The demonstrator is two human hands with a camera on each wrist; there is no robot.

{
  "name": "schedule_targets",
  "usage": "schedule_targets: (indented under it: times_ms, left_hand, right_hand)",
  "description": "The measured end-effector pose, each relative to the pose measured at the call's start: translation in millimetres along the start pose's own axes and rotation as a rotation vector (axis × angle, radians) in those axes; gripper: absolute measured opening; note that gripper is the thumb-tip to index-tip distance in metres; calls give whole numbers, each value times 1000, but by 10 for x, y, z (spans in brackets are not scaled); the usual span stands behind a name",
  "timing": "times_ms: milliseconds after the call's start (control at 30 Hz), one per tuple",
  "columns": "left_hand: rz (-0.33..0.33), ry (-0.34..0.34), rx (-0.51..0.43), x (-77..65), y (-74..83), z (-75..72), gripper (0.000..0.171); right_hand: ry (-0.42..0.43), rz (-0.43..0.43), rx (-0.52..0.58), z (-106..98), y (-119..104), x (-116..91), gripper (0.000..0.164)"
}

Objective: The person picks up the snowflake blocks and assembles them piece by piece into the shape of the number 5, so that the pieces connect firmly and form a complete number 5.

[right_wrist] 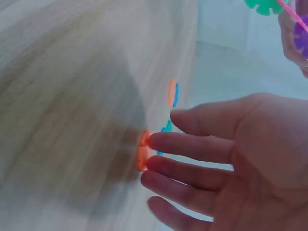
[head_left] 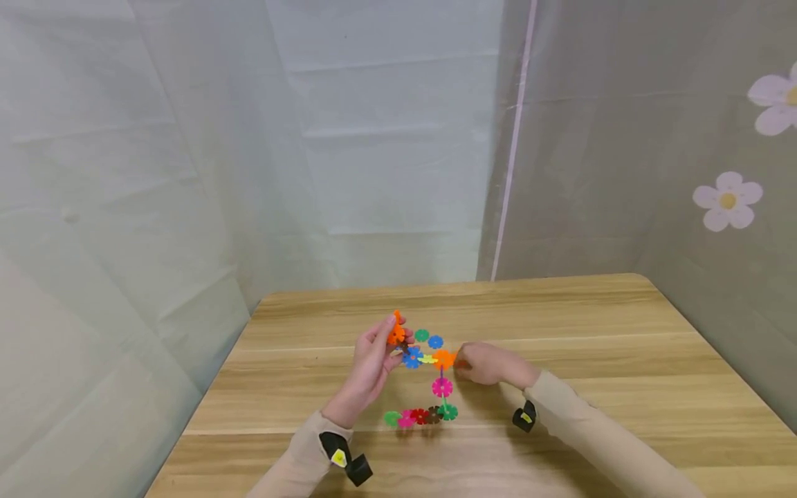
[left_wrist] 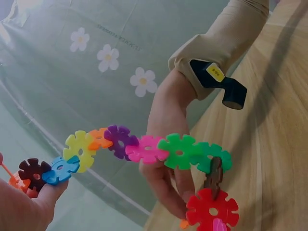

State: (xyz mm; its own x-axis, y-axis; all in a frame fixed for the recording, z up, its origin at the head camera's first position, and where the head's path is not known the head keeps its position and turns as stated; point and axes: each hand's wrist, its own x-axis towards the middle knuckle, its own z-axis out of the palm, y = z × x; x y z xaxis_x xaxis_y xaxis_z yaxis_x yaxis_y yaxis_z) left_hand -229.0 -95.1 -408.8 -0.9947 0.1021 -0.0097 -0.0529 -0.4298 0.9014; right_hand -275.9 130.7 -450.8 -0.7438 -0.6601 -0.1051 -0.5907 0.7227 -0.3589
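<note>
My left hand (head_left: 371,360) grips one end of a chain of interlocking plastic flower discs, pinching around an orange disc (head_left: 396,335) and a dark brown disc (left_wrist: 34,174). From there the chain runs through blue, yellow, orange and purple discs to a pink disc (left_wrist: 147,149), then green ones, and bends at a brown disc (left_wrist: 214,177) towards a red disc (left_wrist: 212,210). My right hand (head_left: 492,364) is low over the table, its fingers extended and slightly bent. In the right wrist view its fingertips are right at orange discs (right_wrist: 143,155) on the tabletop.
A loose green disc (head_left: 421,335) and blue disc (head_left: 435,342) lie on the wooden table (head_left: 560,311) beyond the chain. Pale curtains (head_left: 386,138) hang behind and beside the table, with printed flowers on the right. Each wrist wears a black strapped camera (head_left: 524,417).
</note>
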Motion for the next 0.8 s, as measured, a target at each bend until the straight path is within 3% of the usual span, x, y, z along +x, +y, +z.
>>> schedule_targets:
  times_ms: [233, 400, 633, 800]
  left_hand:
    - [0, 16, -17, 19, -28, -9, 27]
    - [12, 43, -35, 30, -18, -8, 25]
    - [14, 29, -19, 9, -37, -14, 26]
    - [15, 39, -20, 12, -32, -11, 27]
  right_hand:
    - [155, 13, 133, 14, 20, 46, 14]
    - [198, 32, 184, 29, 38, 87, 19]
    - [164, 94, 166, 86, 63, 79, 24]
    - [148, 149, 151, 137, 89, 89, 18]
